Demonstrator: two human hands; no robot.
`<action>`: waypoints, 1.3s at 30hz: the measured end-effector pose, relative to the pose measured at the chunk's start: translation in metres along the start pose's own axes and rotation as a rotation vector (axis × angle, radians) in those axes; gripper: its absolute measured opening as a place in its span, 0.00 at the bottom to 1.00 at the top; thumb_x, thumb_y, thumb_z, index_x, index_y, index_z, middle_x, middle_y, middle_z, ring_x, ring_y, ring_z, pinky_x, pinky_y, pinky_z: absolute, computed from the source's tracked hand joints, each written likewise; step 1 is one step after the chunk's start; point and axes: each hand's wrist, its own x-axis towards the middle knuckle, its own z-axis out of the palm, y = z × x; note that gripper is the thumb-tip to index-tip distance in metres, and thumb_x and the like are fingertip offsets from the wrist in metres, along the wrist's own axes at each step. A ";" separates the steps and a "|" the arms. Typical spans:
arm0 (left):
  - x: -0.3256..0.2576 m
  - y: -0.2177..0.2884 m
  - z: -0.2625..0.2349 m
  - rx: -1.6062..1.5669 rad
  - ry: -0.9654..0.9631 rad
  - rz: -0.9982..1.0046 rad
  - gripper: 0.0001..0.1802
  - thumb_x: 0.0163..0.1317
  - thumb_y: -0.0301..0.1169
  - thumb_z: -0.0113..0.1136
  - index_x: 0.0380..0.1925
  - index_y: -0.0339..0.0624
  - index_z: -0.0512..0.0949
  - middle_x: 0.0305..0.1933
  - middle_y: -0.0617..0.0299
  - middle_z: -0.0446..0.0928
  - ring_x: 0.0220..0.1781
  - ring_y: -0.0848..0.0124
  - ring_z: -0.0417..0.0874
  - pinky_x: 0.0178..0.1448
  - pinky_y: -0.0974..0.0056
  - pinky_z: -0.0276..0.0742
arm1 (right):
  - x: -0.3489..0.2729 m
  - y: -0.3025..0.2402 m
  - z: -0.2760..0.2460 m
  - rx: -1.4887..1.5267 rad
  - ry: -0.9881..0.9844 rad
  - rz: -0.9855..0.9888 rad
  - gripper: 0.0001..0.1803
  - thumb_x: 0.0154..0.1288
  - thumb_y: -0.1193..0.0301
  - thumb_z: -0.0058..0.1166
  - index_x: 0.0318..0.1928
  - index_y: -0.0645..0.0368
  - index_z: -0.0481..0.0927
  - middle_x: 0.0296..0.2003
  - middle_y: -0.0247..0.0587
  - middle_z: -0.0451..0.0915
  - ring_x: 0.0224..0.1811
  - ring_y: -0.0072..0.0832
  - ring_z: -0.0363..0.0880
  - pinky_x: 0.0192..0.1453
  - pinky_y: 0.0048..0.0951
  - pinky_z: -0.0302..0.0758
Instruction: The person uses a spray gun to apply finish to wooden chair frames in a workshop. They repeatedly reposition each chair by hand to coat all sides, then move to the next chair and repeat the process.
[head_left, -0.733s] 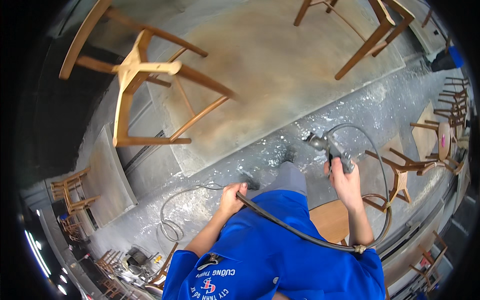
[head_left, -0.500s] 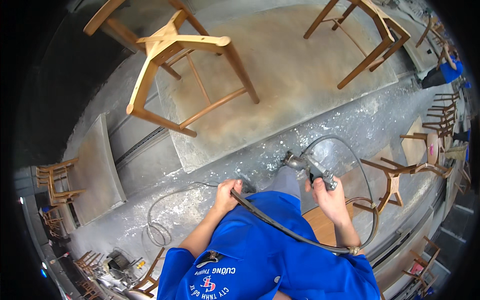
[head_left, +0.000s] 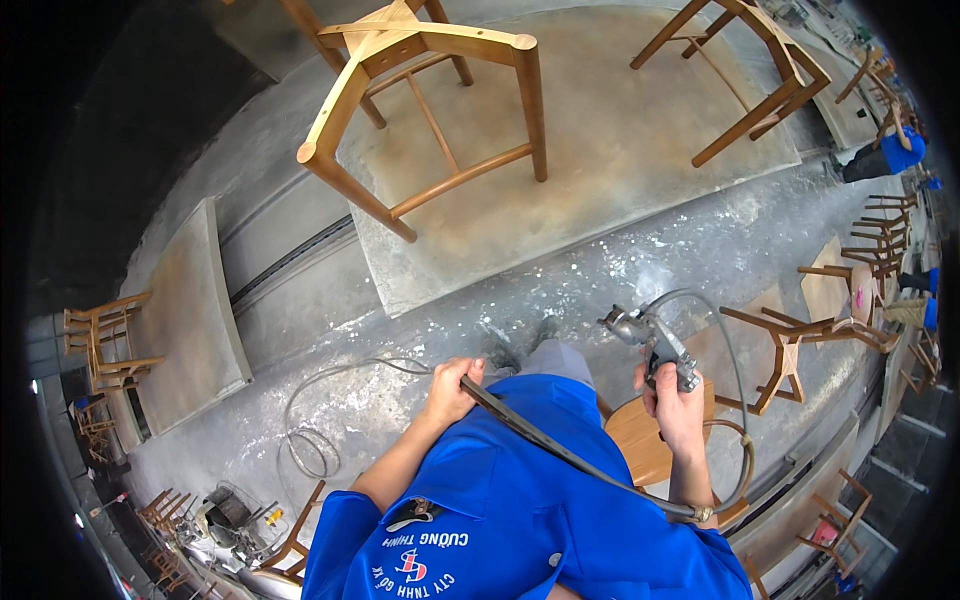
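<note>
A metal spray gun (head_left: 660, 347) is gripped in my right hand (head_left: 676, 415), in front of my right side, its nozzle end pointing up and left. From it a thin grey hose loops over to the right and down along my right forearm. My left hand (head_left: 450, 391) is closed round a dark hose (head_left: 540, 440), which runs across my blue shirt to my right wrist. Beyond both hands, a wooden chair frame (head_left: 466, 181) without a seat stands on a large stained board (head_left: 600, 210). Neither hand touches the frame.
Another chair frame (head_left: 745, 124) stands at the board's far right. A round-edged wooden seat (head_left: 643, 440) lies below my right hand. More chair frames (head_left: 788, 365) stand to the right. Hose coils (head_left: 312, 452) lie on the paint-spotted floor at left. A person in blue (head_left: 903, 152) works at the far right.
My right hand and the spray gun have moved a little right, away from my leg. The near chair frame now appears farther right and higher in view. My left hand keeps its hold on the hose.
</note>
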 end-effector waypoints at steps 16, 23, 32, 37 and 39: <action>0.002 0.048 -0.004 0.147 0.041 -0.033 0.21 0.71 0.36 0.56 0.20 0.34 0.73 0.20 0.45 0.72 0.26 0.43 0.77 0.33 0.47 0.72 | 0.056 0.045 -0.015 0.125 -0.053 0.202 0.26 0.79 0.49 0.40 0.39 0.60 0.77 0.25 0.34 0.78 0.14 0.15 0.66 0.16 0.18 0.58; 0.024 0.067 0.000 0.113 0.031 0.040 0.22 0.71 0.37 0.55 0.19 0.34 0.71 0.18 0.46 0.69 0.24 0.44 0.73 0.32 0.47 0.69 | 0.040 -0.002 -0.052 0.346 -0.131 -0.101 0.43 0.66 0.32 0.43 0.53 0.65 0.74 0.28 0.40 0.78 0.18 0.16 0.66 0.21 0.18 0.61; 0.041 0.074 0.008 0.119 0.035 0.086 0.24 0.72 0.38 0.53 0.18 0.34 0.70 0.18 0.45 0.70 0.24 0.43 0.74 0.32 0.47 0.69 | 0.040 -0.025 -0.068 0.348 -0.074 -0.167 0.48 0.59 0.30 0.50 0.53 0.68 0.76 0.29 0.38 0.78 0.20 0.15 0.67 0.22 0.17 0.61; 0.047 0.079 0.011 0.096 0.020 0.090 0.25 0.72 0.39 0.53 0.18 0.34 0.70 0.19 0.45 0.70 0.25 0.43 0.74 0.33 0.47 0.69 | 0.036 -0.025 -0.071 0.344 -0.031 -0.256 0.48 0.57 0.30 0.52 0.50 0.70 0.76 0.28 0.39 0.79 0.18 0.15 0.67 0.22 0.18 0.63; 0.049 0.080 0.011 0.112 0.018 0.101 0.25 0.72 0.40 0.53 0.18 0.33 0.70 0.19 0.45 0.70 0.25 0.43 0.74 0.33 0.47 0.69 | 0.037 -0.023 -0.073 0.300 -0.069 -0.260 0.47 0.58 0.31 0.53 0.49 0.71 0.76 0.28 0.39 0.79 0.18 0.15 0.68 0.22 0.18 0.64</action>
